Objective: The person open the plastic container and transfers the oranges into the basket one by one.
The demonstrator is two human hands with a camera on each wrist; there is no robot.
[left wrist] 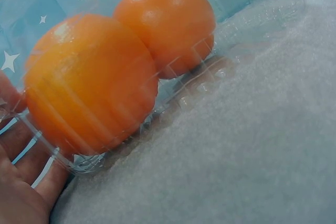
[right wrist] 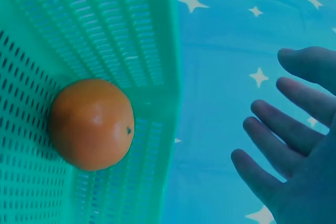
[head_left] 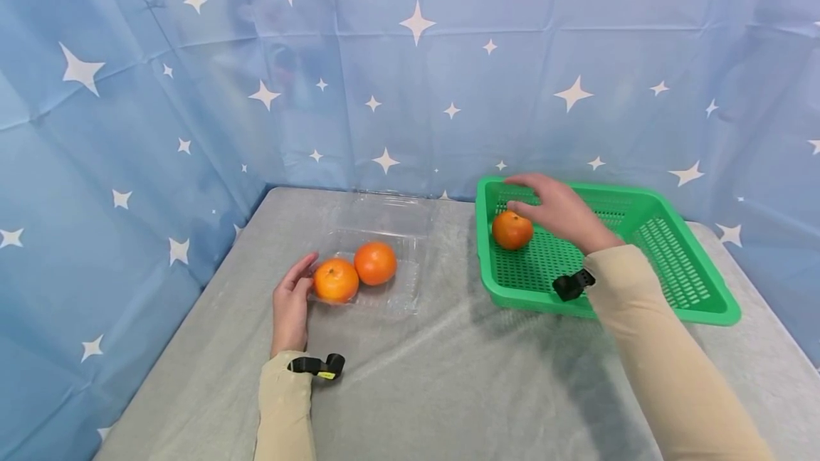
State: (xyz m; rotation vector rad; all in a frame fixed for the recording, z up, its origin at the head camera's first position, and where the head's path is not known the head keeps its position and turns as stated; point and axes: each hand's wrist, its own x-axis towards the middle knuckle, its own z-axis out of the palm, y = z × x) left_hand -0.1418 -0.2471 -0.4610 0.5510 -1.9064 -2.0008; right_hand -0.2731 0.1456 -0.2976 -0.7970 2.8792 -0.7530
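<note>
My left hand (head_left: 292, 310) holds the left edge of a clear plastic clamshell box (head_left: 403, 283), thumb at the rim and fingers along the outside wall. Two oranges sit side by side in the box: the nearer orange (head_left: 336, 280) is beside my thumb, the farther orange (head_left: 375, 263) touches it. In the left wrist view, fingers (left wrist: 37, 169) show against the clear wall. My right hand (head_left: 560, 210) is above the green basket (head_left: 640, 315), its fingers spread and empty. Below it, a third orange (right wrist: 92, 125) rests in the basket's left end, apart from the hand.
The box's clear lid (head_left: 387, 213) stands folded back behind it. A grey cloth (head_left: 410, 390) covers the table, with a crease near the middle. A blue star-patterned curtain (head_left: 416, 91) hangs close behind the box and basket, and along the left side.
</note>
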